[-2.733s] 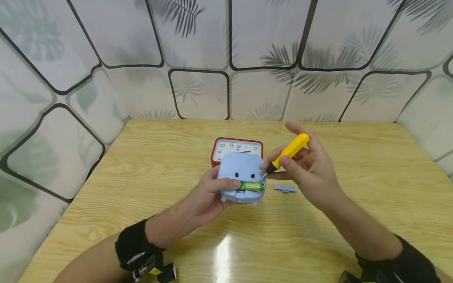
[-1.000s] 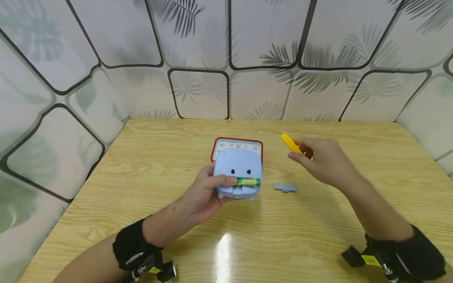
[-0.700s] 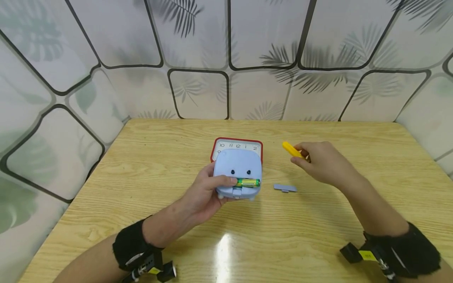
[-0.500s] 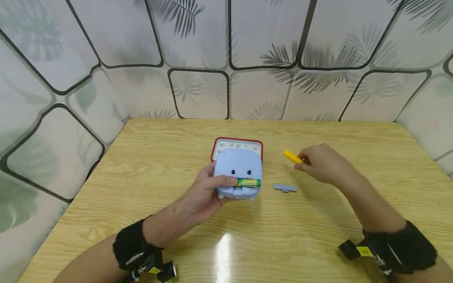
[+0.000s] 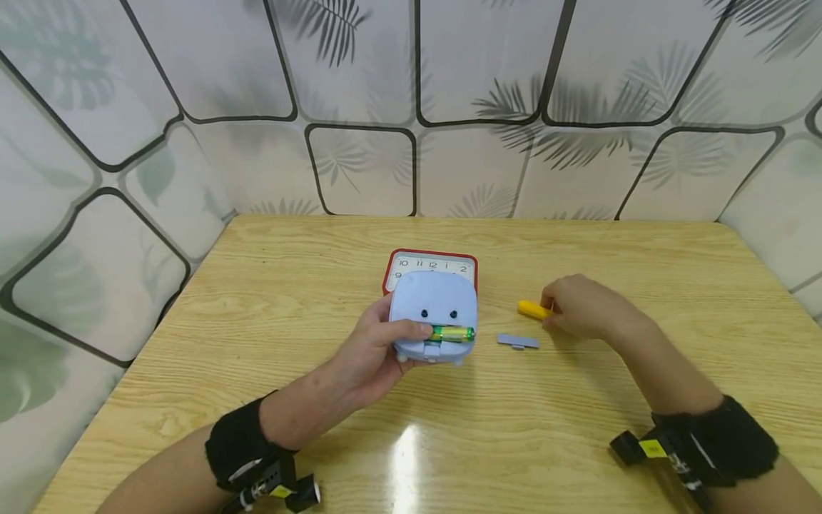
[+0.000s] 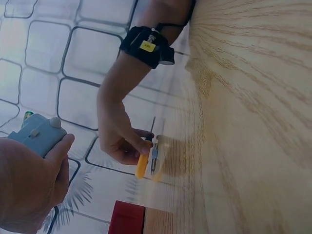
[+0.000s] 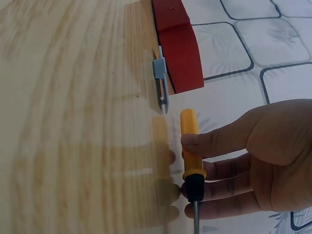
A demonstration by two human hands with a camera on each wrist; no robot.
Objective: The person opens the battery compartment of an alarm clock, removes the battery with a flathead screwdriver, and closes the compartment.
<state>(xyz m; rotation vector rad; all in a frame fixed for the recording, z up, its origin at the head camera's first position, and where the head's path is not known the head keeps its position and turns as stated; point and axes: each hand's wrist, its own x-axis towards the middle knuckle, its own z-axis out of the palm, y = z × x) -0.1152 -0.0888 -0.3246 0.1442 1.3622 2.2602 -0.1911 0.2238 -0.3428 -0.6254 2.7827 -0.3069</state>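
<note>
My left hand (image 5: pixel 369 350) grips a light-blue clock-like case (image 5: pixel 433 296), its back turned up, with two dark knobs. The thumb lies over the left end of a green-and-yellow battery (image 5: pixel 454 334) in the case's slot. My right hand (image 5: pixel 587 308) pinches a screwdriver by its yellow handle (image 5: pixel 531 310), low over the table. In the right wrist view the black collar and metal shaft of the screwdriver (image 7: pixel 192 151) show, with a gap between it and the tabletop. A small blue-grey battery cover (image 5: pixel 517 341) lies on the table between the hands.
A red square clock (image 5: pixel 432 261) with a white face is behind the blue case, which hides its lower part. The wooden table (image 5: pixel 289 285) reaches back to a patterned wall (image 5: pixel 469 171). Black straps with cameras are on both wrists.
My right hand has taken the screwdriver away from the battery, turned it over, and lowered it to the right, near the tabletop. The left hand has shifted slightly, still holding the blue case.
</note>
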